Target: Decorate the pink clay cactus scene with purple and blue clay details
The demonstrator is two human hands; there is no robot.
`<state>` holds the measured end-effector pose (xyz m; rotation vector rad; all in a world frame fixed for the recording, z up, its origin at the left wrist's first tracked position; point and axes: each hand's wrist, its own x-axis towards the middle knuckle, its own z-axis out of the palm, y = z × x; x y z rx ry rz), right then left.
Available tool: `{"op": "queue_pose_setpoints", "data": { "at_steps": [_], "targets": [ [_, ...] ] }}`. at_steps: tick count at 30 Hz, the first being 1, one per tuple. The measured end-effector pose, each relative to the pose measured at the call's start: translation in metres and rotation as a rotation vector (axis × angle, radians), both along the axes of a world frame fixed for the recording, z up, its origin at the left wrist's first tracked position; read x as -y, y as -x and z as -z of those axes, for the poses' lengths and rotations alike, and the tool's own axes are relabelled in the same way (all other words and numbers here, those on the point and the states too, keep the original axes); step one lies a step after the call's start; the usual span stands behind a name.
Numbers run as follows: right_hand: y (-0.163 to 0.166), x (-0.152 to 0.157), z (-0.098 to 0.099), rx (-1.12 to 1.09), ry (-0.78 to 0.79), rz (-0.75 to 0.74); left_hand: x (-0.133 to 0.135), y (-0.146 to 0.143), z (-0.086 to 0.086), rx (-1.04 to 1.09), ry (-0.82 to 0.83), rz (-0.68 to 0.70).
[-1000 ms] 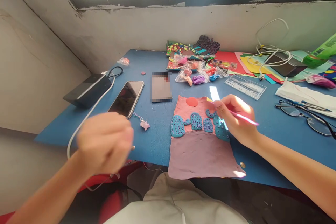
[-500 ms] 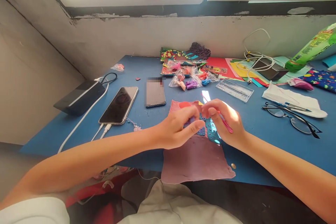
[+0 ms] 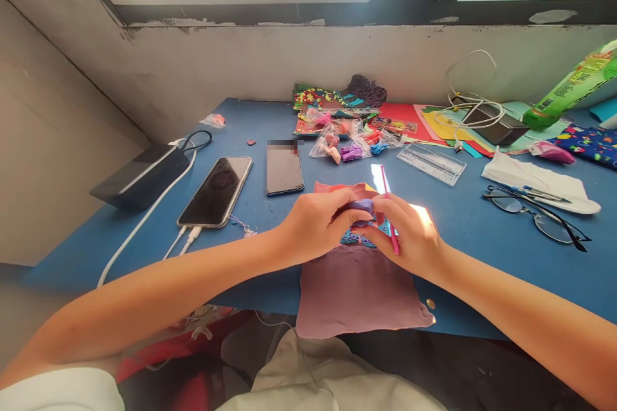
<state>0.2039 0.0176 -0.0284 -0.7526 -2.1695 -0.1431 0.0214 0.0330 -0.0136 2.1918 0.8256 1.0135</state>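
Observation:
My left hand [image 3: 321,228] pinches a lump of purple modelling clay [image 3: 361,207] between thumb and fingers. Meeting it there, my right hand [image 3: 414,231] has its fingertips at the clay, while a thin pink stick-like tool [image 3: 395,241] is tucked in that same hand. Both hands hover over a mauve clay sheet [image 3: 359,295] at the desk's front edge. Blue clay pieces dotted with small holes [image 3: 357,237] lie on the sheet, partly hidden under my hands. Red and yellow bits show at the sheet's far edge.
Two phones [image 3: 216,191] and a black power bank [image 3: 149,176] occupy the left. Bagged clay pieces [image 3: 353,153] sit behind the sheet. At right are a clear plastic ruler-like tray [image 3: 431,164], glasses [image 3: 535,215], white tissue [image 3: 540,186] and a leaning green bottle [image 3: 569,93].
My hands have come together, and the purple clay now shows between them. The pink tool has turned more upright in my right hand.

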Motion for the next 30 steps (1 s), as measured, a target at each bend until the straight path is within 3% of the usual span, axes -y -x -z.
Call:
{"op": "queue_pose_setpoints", "data": {
  "at_steps": [3, 5, 8, 16, 21, 24, 30],
  "targets": [
    [-0.001, 0.001, -0.001, 0.042, 0.042, -0.036, -0.001, 0.002, 0.001, -0.133, -0.173, -0.036],
    [-0.002, 0.0, -0.002, 0.024, 0.083, -0.066, -0.002, 0.003, 0.002, -0.17, -0.185, -0.036],
    [-0.006, -0.005, -0.005, -0.04, 0.082, -0.069, -0.003, 0.004, 0.0, -0.176, -0.101, -0.023],
    [-0.019, -0.011, -0.012, -0.058, -0.014, 0.09, -0.006, 0.008, 0.001, -0.017, 0.089, -0.028],
    [-0.017, -0.008, -0.014, -0.015, -0.047, -0.046, -0.01, 0.005, 0.002, 0.218, 0.239, -0.068],
    [-0.016, -0.007, -0.013, 0.022, -0.067, -0.067, -0.01, 0.005, 0.002, 0.191, 0.254, -0.061],
    [-0.017, -0.008, -0.008, -0.034, -0.06, 0.122, -0.004, 0.005, 0.003, 0.048, 0.277, 0.097]
  ]
}}
